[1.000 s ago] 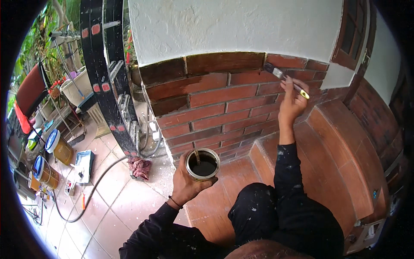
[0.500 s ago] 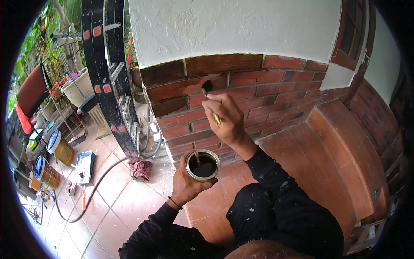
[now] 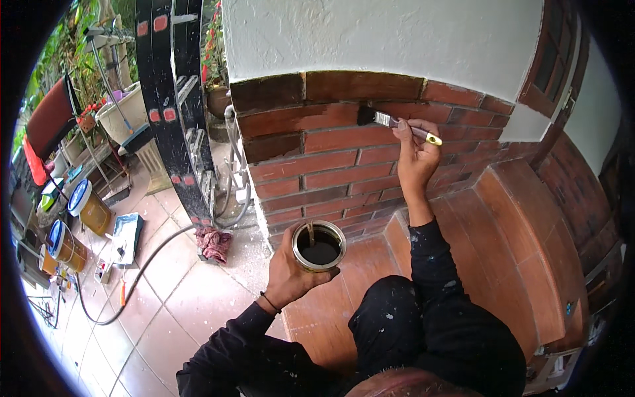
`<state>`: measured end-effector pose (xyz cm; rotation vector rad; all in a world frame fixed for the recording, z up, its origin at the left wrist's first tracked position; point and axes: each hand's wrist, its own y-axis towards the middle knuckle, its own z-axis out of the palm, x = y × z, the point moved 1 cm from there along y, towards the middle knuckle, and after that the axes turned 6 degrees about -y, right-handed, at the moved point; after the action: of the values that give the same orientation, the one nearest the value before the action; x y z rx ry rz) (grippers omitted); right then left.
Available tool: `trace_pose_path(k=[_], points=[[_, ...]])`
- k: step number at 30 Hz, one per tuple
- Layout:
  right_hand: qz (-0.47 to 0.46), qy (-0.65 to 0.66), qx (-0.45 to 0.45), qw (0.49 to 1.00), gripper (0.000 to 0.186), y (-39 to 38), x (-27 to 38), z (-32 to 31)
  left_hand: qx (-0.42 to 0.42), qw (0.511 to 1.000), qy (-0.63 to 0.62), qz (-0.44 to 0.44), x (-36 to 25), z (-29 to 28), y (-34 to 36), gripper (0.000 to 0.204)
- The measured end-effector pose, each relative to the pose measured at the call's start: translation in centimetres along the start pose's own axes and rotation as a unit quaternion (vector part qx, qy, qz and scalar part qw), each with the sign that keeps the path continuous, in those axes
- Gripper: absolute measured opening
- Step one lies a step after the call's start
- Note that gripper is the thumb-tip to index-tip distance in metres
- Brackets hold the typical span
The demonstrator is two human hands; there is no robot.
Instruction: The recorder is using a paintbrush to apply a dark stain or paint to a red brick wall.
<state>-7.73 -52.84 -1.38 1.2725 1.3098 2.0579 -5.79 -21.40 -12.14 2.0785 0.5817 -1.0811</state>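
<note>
My left hand (image 3: 286, 272) holds a round metal tin (image 3: 319, 245) of dark liquid at waist height, with a thin stick standing in it. My right hand (image 3: 415, 151) grips a small paintbrush (image 3: 390, 121) with a yellow handle end. Its dark bristles rest against the red brick wall (image 3: 331, 165), on the second course below the white plaster. The bricks left of the brush look darker than those to the right.
A black ladder (image 3: 173, 99) leans beside the wall's corner. A red rag (image 3: 213, 242) and a hose (image 3: 142, 271) lie on the tiled floor. Paint buckets (image 3: 86, 206) and a tray (image 3: 126, 235) stand at the left. A brick step (image 3: 509, 245) runs to the right.
My right hand has swung the brush from the far right, down over the tin, and back up to the upper bricks. The tin has stayed nearly still.
</note>
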Motion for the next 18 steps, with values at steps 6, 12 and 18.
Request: trace_pose_path(k=[6, 12, 18], points=[[0.005, -0.029, -0.013, 0.999, 0.015, 0.6, 0.0, -1.3, 0.006, 1.0, -0.013, -0.001, 0.1, -0.4, -0.1, 0.109], [-0.038, -0.142, -0.073, 0.987, 0.009, 2.0, 2.2, -4.7, 0.003, 1.0, -0.022, -0.016, 0.2, -0.7, -0.4, 0.11], [-0.238, -0.285, 0.019, 0.928, 0.01, -0.7, 3.4, 2.7, 0.002, 1.0, -0.019, -0.022, 0.3, -0.6, -0.2, 0.1]])
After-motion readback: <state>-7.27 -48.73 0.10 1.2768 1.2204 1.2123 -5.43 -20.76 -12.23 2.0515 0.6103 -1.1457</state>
